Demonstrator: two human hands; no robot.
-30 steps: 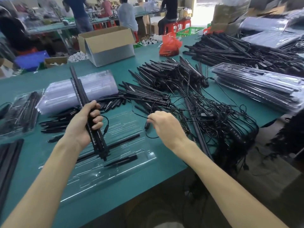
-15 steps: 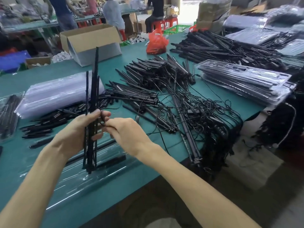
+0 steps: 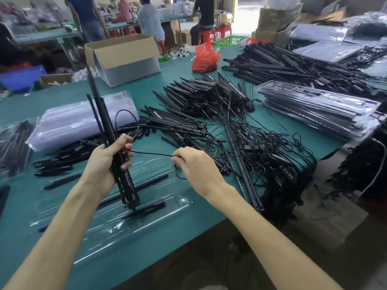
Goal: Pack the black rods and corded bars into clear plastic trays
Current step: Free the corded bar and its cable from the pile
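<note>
My left hand (image 3: 109,162) grips a bundle of black bars (image 3: 104,122) held nearly upright above a clear plastic tray (image 3: 100,231) on the green table. My right hand (image 3: 196,168) pinches a thin black cord (image 3: 150,153) that runs taut from the bundle toward the right. In the tray lie a long black rod (image 3: 150,184) and a short black rod (image 3: 146,210). A heap of corded bars (image 3: 209,97) with tangled cords (image 3: 261,147) lies to the right. Loose short black rods (image 3: 62,155) lie to the left.
A stack of empty clear trays (image 3: 79,120) lies behind my left hand. Filled trays (image 3: 318,109) are stacked at the right. An open cardboard box (image 3: 123,59) and a red bag (image 3: 204,58) stand further back. Several people work at far tables. The table edge runs close below my arms.
My right hand has moved away from the bundle to the right, drawing the cord out taut. The bundle in my left hand has tilted slightly.
</note>
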